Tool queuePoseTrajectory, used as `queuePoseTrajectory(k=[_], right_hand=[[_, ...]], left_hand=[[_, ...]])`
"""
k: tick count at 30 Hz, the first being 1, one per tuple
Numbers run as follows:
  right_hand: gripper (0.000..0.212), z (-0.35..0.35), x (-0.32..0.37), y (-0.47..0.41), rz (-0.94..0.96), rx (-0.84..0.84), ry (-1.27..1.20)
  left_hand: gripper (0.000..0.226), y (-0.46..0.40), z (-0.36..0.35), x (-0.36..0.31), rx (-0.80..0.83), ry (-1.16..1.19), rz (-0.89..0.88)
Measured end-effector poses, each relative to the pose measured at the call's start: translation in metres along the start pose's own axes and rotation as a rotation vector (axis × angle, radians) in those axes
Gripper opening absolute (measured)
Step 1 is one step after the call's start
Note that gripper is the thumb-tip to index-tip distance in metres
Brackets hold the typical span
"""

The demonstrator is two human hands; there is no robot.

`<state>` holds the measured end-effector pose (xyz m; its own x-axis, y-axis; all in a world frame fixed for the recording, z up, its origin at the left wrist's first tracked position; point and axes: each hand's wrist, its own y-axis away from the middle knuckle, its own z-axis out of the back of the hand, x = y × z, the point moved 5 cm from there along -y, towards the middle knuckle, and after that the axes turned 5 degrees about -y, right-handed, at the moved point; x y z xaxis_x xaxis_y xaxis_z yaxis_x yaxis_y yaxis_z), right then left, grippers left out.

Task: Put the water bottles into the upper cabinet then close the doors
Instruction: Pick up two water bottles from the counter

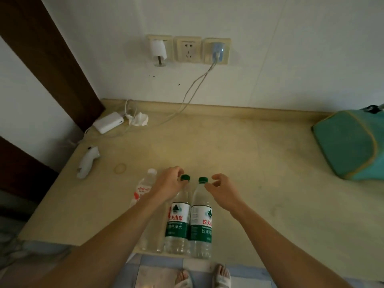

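Curled fingers of the left hand (169, 181) close around the neck of a green-capped water bottle (178, 221), just below its cap, while the right hand (221, 189) hovers beside the cap of a second green-capped bottle (201, 223), thumb and fingers bent but apparently not yet gripping; contact cannot be confirmed. Both bottles stand upright and touching at the counter's (259, 173) front edge. A third, white-capped bottle with a red label (145, 190) stands just left of them, partly hidden by the left forearm. Toward the back left corner lie a white power brick (108, 122) and crumpled tissue (139, 119); a teal bag (349, 144) sits at the right edge.
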<state>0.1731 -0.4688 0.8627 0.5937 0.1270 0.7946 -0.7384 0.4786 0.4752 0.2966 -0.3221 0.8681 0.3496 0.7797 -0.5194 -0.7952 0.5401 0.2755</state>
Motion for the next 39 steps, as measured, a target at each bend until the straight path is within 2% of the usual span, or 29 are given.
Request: queuePoseTrajectory(k=[5,8,11,17,22,26,30,34,39], right_hand=[[0.059,-0.033,-0.016,-0.031,-0.096,-0.043,-0.063],[0.054,-0.040,-0.024,-0.047,-0.107,-0.106,-0.051],[0.045,-0.039,-0.032,-0.058,-0.118,-0.150,-0.105],[0.035,-0.001,-0.032,-0.041,-0.072,-0.207,-0.249],[0.033,0.052,0.017,0.002,0.177,-0.210,-0.323],[0.040,0.078,0.046,0.039,0.382,-0.258,-0.180],[0.041,0.087,0.052,0.053,0.515,-0.346,-0.138],[0.041,0.097,0.050,0.046,0.562,-0.413,-0.191],[0.045,0.095,0.035,0.042,0.548,-0.447,-0.189]], left_hand=[[0.037,-0.015,-0.014,0.000,0.038,-0.079,-0.001],[0.046,-0.026,-0.019,0.000,0.064,-0.099,0.036],[0.044,-0.037,-0.022,0.004,0.086,-0.069,0.103],[0.041,-0.035,-0.022,-0.007,0.158,0.259,0.110],[0.034,-0.018,0.025,-0.040,0.009,0.435,-0.063],[0.035,0.008,0.055,-0.062,-0.080,0.543,-0.227],[0.038,0.027,0.060,-0.081,-0.202,0.523,-0.396],[0.041,0.027,0.057,-0.085,-0.306,0.476,-0.440],[0.043,0.025,0.053,-0.079,-0.354,0.451,-0.482]])
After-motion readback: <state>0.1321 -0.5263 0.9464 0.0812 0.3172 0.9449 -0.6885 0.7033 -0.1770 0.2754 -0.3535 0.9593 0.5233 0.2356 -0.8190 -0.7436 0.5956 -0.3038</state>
